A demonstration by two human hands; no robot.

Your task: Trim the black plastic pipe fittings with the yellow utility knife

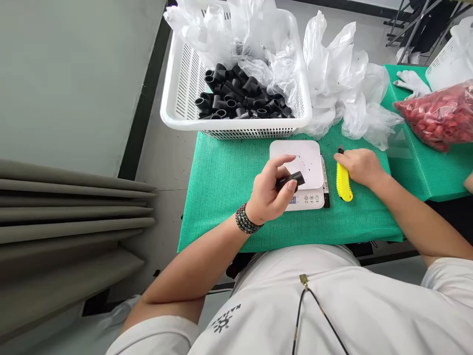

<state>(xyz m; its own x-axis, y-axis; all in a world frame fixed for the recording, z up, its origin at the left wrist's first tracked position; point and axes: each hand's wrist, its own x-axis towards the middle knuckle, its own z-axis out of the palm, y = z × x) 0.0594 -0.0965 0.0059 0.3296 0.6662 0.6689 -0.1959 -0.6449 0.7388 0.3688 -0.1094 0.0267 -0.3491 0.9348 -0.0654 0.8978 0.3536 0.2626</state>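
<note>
1. The left hand [269, 190] grips a short black tubular piece [295, 178] between thumb and curled fingers, above the white digital scale [283, 148]; one end projects, perhaps to keep it exposed.
2. The right hand [364, 165] pinches the upper end of a yellow plastic utility knife [344, 183], seemingly for control near the blade; whether it touches the green mesh cloth [221, 187] cannot be told.
3. Similar black fittings [231, 103] lie loose inside the white slatted basket [236, 124], whose walls contain them, apparently within reach.
</note>
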